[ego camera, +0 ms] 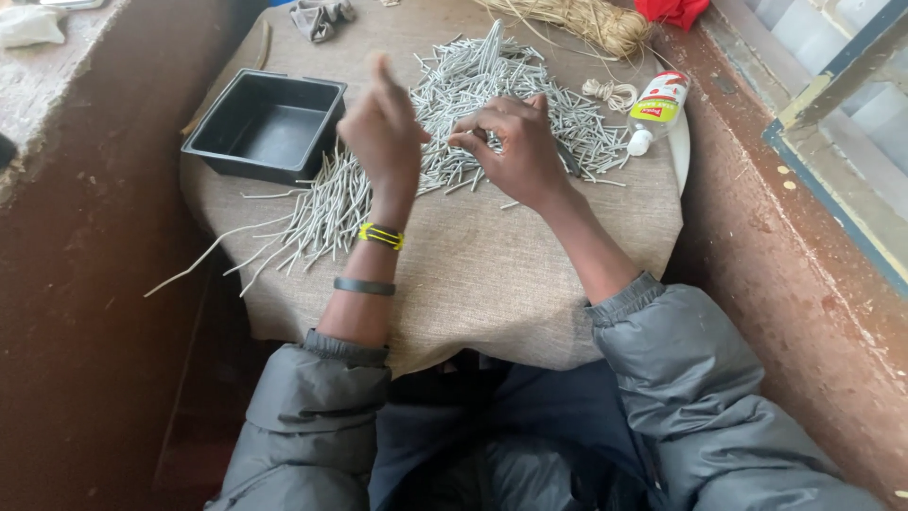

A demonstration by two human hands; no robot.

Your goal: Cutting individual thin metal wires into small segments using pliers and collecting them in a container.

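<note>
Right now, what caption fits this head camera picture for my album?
Two hands, left hand and right hand, pick through pale grey sticks on a cloth-covered table beside a black tray.

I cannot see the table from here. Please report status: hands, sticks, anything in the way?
Left hand raised, fingers pinched. Right hand down on grey sticks. Black tray left of pile; glue bottle lying at right. Nothing between hands.

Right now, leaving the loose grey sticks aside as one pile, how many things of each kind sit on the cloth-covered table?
Black tray: 1
Pile of grey sticks: 1
White glue bottle: 1
Straw bundle: 1
Small twine coil: 1
Crumpled grey cloth: 1
Total: 6
</note>
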